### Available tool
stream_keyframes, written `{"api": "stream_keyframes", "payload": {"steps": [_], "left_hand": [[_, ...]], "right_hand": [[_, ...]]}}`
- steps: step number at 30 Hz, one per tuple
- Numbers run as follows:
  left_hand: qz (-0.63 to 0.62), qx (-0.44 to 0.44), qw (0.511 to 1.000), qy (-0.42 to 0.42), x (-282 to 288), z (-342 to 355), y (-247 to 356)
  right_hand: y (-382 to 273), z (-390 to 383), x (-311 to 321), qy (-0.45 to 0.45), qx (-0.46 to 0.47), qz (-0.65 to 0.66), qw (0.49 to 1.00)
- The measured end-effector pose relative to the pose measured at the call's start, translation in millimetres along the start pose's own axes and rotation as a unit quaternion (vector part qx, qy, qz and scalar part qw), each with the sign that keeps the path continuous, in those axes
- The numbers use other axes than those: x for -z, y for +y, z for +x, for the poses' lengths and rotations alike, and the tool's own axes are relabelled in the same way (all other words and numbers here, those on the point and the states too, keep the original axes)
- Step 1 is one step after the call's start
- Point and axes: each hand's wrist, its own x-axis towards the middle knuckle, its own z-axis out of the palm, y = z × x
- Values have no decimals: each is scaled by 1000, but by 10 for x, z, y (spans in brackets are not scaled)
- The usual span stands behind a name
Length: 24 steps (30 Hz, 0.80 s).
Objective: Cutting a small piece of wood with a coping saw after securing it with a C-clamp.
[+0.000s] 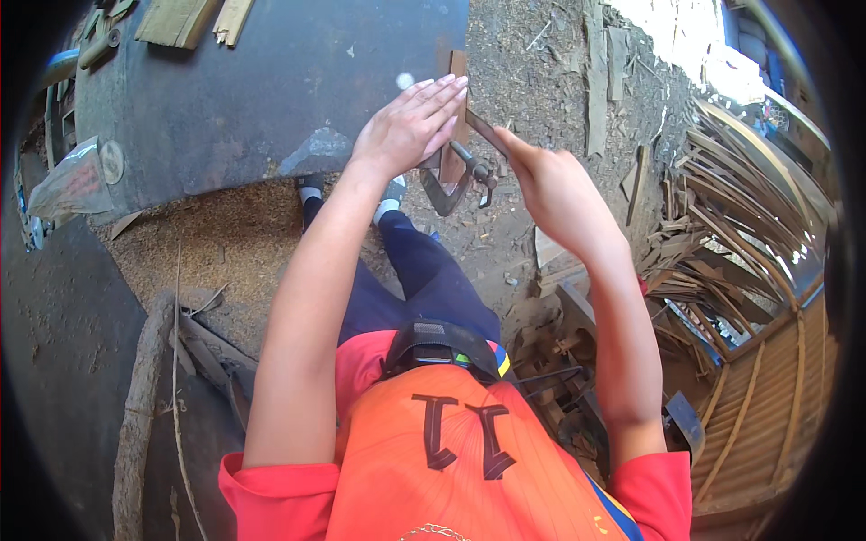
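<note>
A narrow brown wooden piece [457, 65] lies along the right edge of the dark worktable [234, 99]. My left hand [410, 122] rests over it with fingers stretched out and together, hiding part of it. My right hand [550, 185] is closed around one end of a flat, narrow, dark file-like tool [487, 132]. The tool's far end meets the wooden piece beside my left fingertips. Just below my left hand, a metal C-clamp [444, 200] with a screw handle sits at the table's corner, around the lower end of the wood.
Wood offcuts [176, 20] lie at the table's far left. A clear plastic bag [72, 185] hangs by its left edge. Piled wood strips [744, 194] fill the right side. A rough branch [144, 406] leans at the lower left. Wood shavings [528, 54] cover the ground.
</note>
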Motion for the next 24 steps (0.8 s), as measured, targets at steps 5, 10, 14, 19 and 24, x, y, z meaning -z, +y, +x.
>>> {"api": "stream_keyframes", "payload": {"steps": [5,10,14,19,24], "left_hand": [[3,-11,1000,1,-89,140,8],[18,-2,1000,4,-40,16,-44],[-19,-5,1000,12,-119,144,44],[24,-1,1000,1,-66,13,-53],[-23,-4,1000,14,-143,167,43]], "right_hand": [[191,362,-189,36,0,9,999],[14,38,40,36,23,12,999],[365,490,-141,54,46,-2,997],[-48,133,209,-15,-1,-22,1000],[441,617,-183,39,58,-19,997]]}}
